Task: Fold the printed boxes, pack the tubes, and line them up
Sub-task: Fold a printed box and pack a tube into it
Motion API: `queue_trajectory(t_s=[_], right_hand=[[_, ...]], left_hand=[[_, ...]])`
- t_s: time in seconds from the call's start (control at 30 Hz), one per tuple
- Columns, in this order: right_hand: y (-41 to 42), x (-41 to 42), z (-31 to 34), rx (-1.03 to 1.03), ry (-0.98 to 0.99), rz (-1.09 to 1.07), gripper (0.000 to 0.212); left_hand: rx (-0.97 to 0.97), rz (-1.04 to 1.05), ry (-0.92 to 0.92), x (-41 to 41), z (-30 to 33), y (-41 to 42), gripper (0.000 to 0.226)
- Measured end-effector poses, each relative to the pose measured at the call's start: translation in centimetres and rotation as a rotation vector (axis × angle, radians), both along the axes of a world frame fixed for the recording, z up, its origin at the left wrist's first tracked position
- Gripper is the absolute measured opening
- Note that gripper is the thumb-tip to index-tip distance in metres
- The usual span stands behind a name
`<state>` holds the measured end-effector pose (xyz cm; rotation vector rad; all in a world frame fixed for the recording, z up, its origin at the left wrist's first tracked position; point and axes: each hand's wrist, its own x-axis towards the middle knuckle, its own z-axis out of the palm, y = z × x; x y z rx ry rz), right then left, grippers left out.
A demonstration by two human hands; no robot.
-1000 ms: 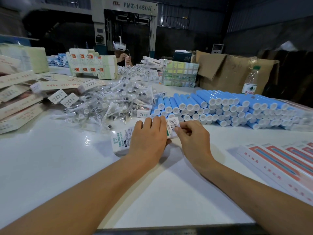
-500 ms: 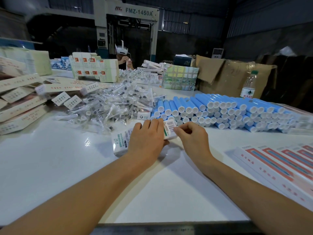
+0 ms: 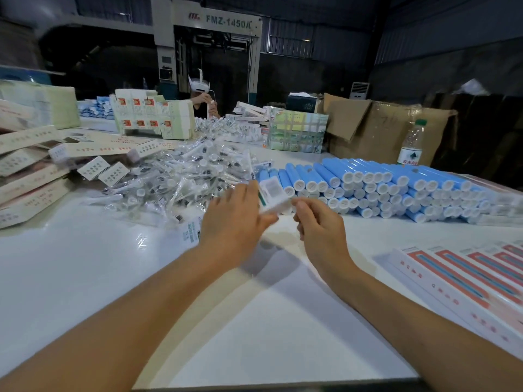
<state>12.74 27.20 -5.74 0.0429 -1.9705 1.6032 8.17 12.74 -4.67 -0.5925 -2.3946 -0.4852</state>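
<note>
While the left hand holds the printed box in its grip, lifted clear of the surface, the box's long axis runs left-right, its open end just beside the right hand (fingers curled, seemingly empty). Blue tubes lie beyond, nearer the right. Half a second ago the box lay flat under both hands.

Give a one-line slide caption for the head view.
Both hands, left hand and right hand, work a small printed box beside stacked blue tubes.
</note>
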Motion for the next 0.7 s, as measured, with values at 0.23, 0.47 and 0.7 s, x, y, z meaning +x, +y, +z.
queue_trajectory(t_s=[0.23,0.47,0.7], right_hand=[[-0.6,-0.1,-0.5,0.28,-0.021,0.127,0.032],[-1.7,-0.6,-1.2,0.554,-0.11,0.185,0.074],[0.1,-0.7,0.6,0.693,-0.222,0.028,0.059]], left_hand=[[1.679,-0.684,-0.973,-0.3,2.8,-2.6,0.034],[1.786,-0.626,-1.156,-0.4,0.7,-0.7,0.048],[1.505,-0.405,-0.883,-1.7,-0.8,-1.6,0.043]])
